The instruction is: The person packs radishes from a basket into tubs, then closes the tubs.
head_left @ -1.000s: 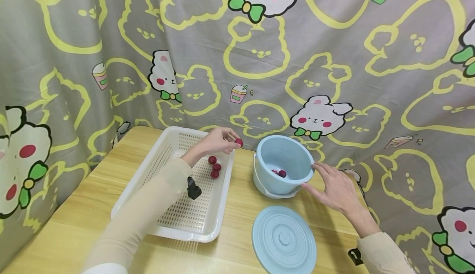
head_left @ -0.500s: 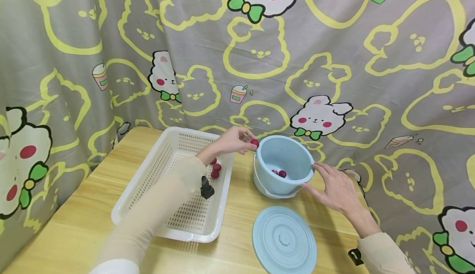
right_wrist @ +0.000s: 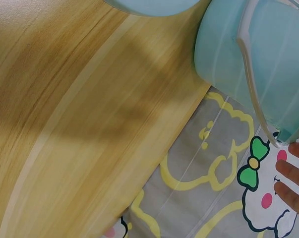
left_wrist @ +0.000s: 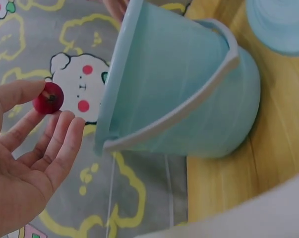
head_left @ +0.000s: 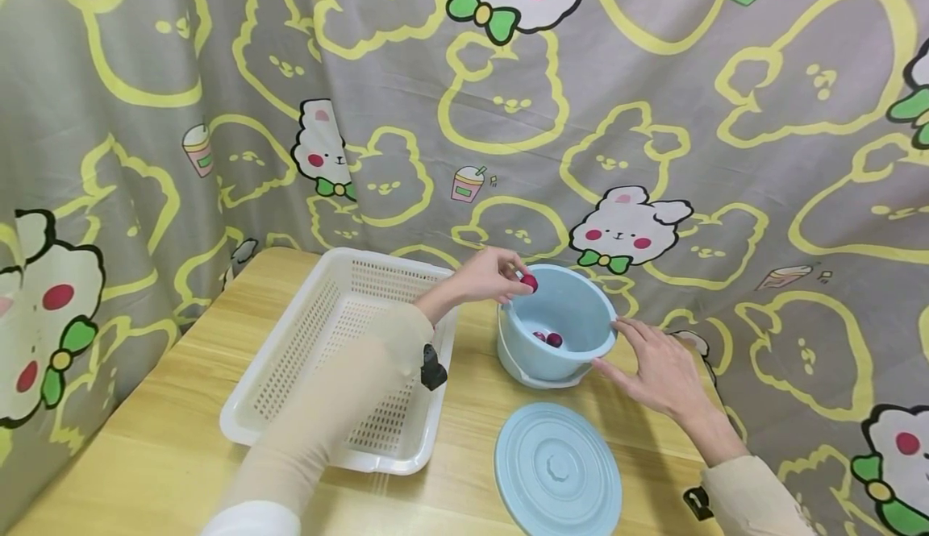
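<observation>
A small round red plum (head_left: pixel 529 282) is pinched between thumb and fingertips of my left hand (head_left: pixel 485 275), above the left part of the bucket's rim. In the left wrist view the plum (left_wrist: pixel 48 98) shows its stem end, beside the mouth of the bucket (left_wrist: pixel 179 84). The light blue bucket (head_left: pixel 526 365) stands upright with dark red plums (head_left: pixel 554 340) on its bottom. My right hand (head_left: pixel 656 368) touches the bucket's right rim with extended fingers and thumb; only its fingers (right_wrist: pixel 294 171) show in the right wrist view. My left forearm hides part of the basket's inside.
A white perforated basket (head_left: pixel 279 330) lies left of the bucket on the wooden table (head_left: pixel 138 447). The round blue lid (head_left: pixel 557 467) is flat in front of the bucket. A patterned grey curtain (head_left: pixel 406 76) hangs behind the table's back edge.
My left hand has carried the plum rightward from the basket's right edge to over the bucket's rim. My forearm now covers the plums seen earlier in the basket. The right hand has stayed put.
</observation>
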